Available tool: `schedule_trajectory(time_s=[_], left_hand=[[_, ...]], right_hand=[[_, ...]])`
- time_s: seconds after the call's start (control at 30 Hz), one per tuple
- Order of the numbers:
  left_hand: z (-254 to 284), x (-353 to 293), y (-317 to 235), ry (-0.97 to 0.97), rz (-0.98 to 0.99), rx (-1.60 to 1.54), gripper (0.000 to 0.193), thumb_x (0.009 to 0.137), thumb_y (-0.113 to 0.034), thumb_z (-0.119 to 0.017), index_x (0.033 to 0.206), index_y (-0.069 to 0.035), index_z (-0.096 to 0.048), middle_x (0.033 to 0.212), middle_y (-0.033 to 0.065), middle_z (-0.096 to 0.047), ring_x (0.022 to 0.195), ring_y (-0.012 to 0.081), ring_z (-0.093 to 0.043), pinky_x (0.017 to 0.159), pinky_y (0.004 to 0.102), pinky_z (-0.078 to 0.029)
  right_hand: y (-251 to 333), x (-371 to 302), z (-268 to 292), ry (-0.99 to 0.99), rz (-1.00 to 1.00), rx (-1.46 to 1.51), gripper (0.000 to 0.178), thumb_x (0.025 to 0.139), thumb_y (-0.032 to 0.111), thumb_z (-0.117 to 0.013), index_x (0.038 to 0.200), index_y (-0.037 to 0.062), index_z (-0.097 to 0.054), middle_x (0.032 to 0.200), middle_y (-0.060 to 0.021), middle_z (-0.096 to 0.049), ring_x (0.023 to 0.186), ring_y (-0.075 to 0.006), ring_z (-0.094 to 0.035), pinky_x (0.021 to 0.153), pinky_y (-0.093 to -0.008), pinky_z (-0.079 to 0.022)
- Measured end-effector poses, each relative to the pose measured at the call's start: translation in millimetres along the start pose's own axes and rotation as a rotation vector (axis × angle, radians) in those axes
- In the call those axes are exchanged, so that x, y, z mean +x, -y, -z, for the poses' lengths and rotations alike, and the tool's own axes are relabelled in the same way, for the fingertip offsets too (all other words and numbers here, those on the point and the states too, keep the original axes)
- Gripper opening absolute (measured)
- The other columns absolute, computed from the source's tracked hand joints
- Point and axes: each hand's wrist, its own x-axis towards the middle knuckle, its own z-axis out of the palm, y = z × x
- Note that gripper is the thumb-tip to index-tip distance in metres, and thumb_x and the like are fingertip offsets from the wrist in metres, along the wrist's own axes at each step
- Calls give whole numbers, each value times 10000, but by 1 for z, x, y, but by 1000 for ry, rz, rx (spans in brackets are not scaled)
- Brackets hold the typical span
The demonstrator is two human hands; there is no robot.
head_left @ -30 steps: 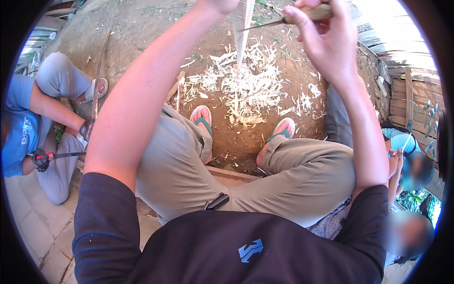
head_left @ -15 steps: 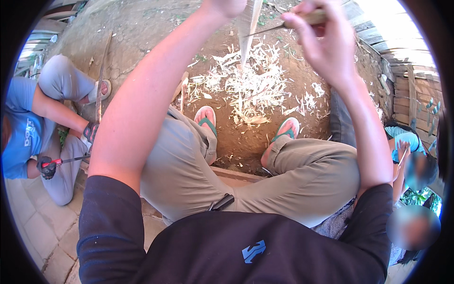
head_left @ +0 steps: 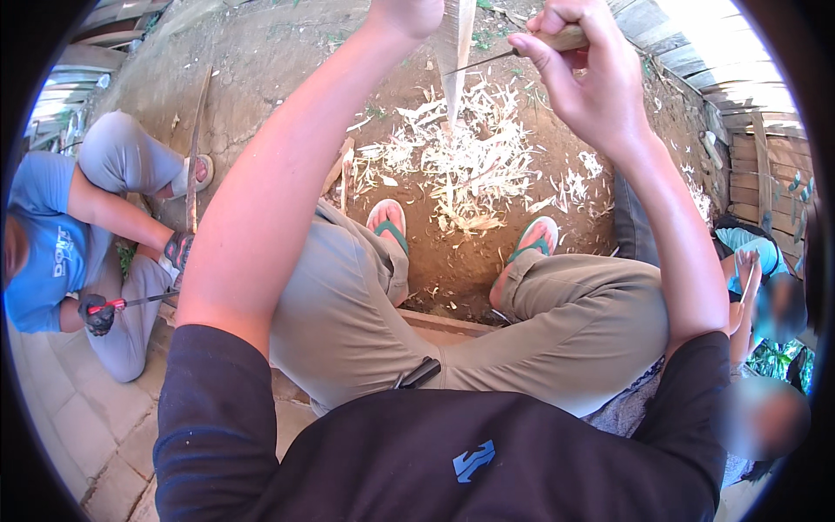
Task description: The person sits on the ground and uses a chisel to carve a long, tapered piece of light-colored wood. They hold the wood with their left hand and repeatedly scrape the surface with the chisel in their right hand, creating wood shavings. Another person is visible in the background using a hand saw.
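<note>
"What's changed?"

"The slim knife with a brown wooden handle and narrow dark blade point(head_left: 558, 38) crosses the long, pale, tapering wooden strip point(head_left: 457, 56) lower than a second ago, nearer its pointed end. So the work seems to have shifted toward that tip."

"Where's the strip itself?"

"At the top of the view, point downward, above the heap of curled cream-coloured wood shavings point(head_left: 487, 165) on the brown dirt ground point(head_left: 435, 265). Its upper end runs out of frame."

"And the hands?"

"The right hand point(head_left: 596, 85) is closed around the knife's handle. The left hand point(head_left: 410, 13) is beside the strip, cut off by the edge; I can't tell whether it grips."

"Is the blade biting?"

"It overlaps the strip, but I can't see how deeply."
</note>
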Motion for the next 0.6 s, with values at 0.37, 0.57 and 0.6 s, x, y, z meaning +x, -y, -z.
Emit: schedule_trajectory(time_s=[0.37, 0.57, 0.6], left_hand=[[-5, 1, -2, -20, -3, 52, 565, 964, -509, -478, 894, 25, -651, 718, 143, -692, 637, 220, -680, 619, 357, -572], [6, 0, 2, -49, 14, 65, 564, 972, -508, -488, 900, 24, -658, 719, 139, -695, 644, 212, -686, 629, 351, -576], [6, 1, 4, -52, 5, 45, 562, 972, -507, -487, 899, 23, -659, 720, 139, -695, 644, 211, -686, 630, 350, -576]], right_hand=[[3, 0, 1, -102, -12, 26, 258, 852, -61, -732, 995, 22, -534, 848, -63, -531, 615, -79, -534, 505, -235, -429], [6, 4, 9, -49, -7, -7, 258, 852, -47, -739, 996, 21, -536, 846, -55, -526, 604, -68, -517, 505, -224, -412], [6, 4, 8, -72, -19, 5, 254, 853, -45, -739, 991, 21, -537, 844, -53, -525, 602, -67, -513, 505, -225, -410]])
